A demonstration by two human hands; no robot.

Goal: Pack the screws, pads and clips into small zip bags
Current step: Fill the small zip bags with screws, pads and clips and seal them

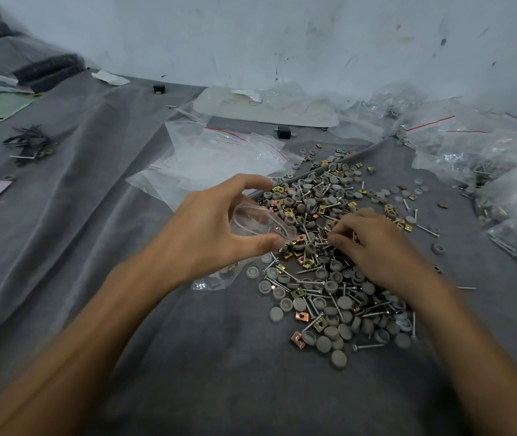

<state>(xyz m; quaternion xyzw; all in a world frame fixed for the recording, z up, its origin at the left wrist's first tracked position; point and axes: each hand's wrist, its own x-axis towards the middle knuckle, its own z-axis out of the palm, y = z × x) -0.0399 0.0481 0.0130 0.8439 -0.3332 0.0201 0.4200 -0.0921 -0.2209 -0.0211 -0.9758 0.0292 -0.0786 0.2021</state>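
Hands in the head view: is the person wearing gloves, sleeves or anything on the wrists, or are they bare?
Bare on both sides. The left hand and right hand wear no gloves, and no ring shows on the fingers in view. The left forearm and right forearm show no sleeve, watch or band down to the frame's edge.

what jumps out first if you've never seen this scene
A heap of grey pads, screws and brass clips covers the grey cloth at centre right. Over it, the left hand holds a small clear zip bag while the right hand reaches into the heap. Filled bags lie at far right.
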